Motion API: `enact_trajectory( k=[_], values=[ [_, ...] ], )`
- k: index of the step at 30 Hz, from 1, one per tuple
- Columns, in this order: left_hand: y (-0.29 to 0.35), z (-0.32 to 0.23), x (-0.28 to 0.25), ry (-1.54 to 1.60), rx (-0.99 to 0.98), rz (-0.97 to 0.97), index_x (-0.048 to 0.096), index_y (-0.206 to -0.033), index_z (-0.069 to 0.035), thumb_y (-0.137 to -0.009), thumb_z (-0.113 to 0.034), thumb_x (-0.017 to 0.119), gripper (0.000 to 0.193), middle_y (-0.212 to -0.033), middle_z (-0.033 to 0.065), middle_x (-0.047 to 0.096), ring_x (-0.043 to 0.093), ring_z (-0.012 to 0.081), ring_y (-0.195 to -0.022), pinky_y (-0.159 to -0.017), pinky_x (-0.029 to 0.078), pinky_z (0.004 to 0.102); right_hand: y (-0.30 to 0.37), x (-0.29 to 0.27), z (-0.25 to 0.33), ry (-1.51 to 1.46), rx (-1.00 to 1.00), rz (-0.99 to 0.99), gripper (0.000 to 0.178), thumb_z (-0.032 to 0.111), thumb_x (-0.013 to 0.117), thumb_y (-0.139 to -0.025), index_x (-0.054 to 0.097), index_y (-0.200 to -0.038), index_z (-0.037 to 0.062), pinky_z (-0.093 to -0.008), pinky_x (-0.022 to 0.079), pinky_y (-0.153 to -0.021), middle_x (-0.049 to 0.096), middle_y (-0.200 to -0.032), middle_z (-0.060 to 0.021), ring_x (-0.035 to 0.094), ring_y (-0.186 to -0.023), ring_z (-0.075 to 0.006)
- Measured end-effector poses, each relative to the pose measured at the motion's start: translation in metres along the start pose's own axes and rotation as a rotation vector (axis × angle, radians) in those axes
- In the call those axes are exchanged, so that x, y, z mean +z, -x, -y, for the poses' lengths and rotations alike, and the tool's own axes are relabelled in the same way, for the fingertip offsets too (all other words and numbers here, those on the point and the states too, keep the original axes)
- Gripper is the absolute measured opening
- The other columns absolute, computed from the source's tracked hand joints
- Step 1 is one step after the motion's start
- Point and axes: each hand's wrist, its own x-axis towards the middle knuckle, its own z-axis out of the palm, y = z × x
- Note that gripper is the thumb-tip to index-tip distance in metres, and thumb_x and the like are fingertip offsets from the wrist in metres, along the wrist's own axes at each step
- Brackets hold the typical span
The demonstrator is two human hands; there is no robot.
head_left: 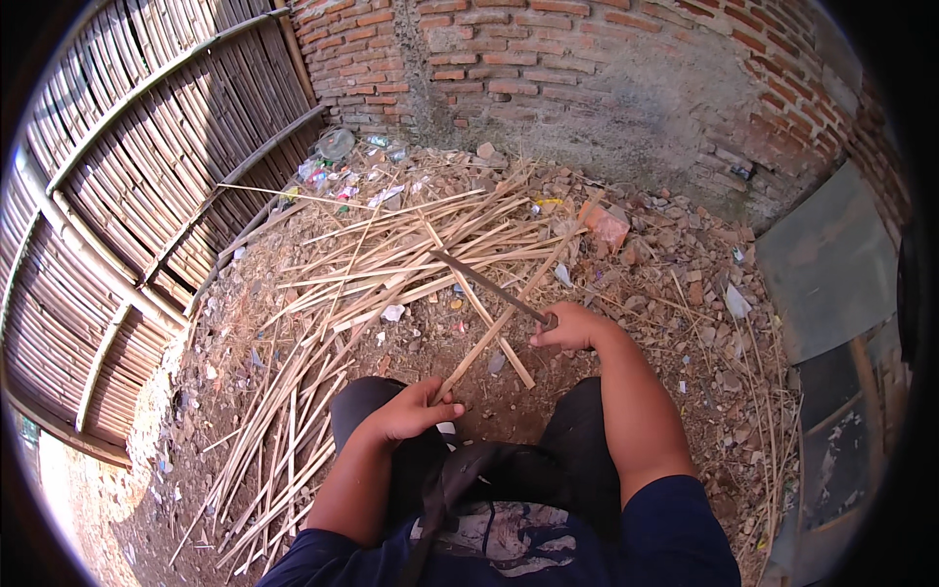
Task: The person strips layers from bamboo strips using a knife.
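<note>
My left hand [416, 409] is closed around the near end of a long split bamboo strip [478, 349], which slants away to the upper right. My right hand [575, 328] grips the handle of a long dark-bladed knife [486, 284]. Its blade points to the far left and crosses over the bamboo strip; whether they touch, I cannot tell. Beneath them another bamboo strip [516, 362] lies on the ground, running the other way. Just beyond my hands spreads a loose pile of pale bamboo strips [421, 284].
More strips [284, 440] lie along my left side. A slatted bamboo fence [147, 147] stands at the left, a brick wall [548, 78] at the back. Grey panels [827, 259] lean at the right. Rubble and litter cover the ground, including a reddish brick chunk [606, 227].
</note>
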Motion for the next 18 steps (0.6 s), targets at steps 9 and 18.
enact_trajectory(
  k=[9, 18],
  values=[
    [-0.008, 0.027, -0.009, -0.019, 0.010, 0.013, 0.056, -0.099, -0.007, -0.090, -0.029, 0.075, 0.029, -0.082, -0.0051, 0.053, 0.047, 0.0050, -0.075, -0.065, 0.037, 0.0219, 0.012, -0.002, 0.005, 0.008, 0.010, -0.137, 0.066, 0.040, 0.081, -0.079, 0.062, -0.128, -0.0008, -0.0403, 0.053, -0.075, 0.071, -0.099, -0.0186, 0.070, -0.086, -0.0292],
    [-0.002, 0.011, -0.002, -0.030, -0.017, -0.004, 0.056, -0.096, -0.007, -0.088, -0.031, 0.077, 0.033, -0.081, -0.0047, 0.051, 0.045, 0.0068, -0.076, -0.066, 0.037, 0.0241, 0.005, 0.024, 0.035, 0.142, -0.212, 0.115, 0.045, 0.039, 0.080, -0.077, 0.071, -0.106, 0.0055, -0.0415, 0.052, -0.080, 0.071, -0.092, -0.0151, 0.069, -0.089, -0.0308]
  ],
)
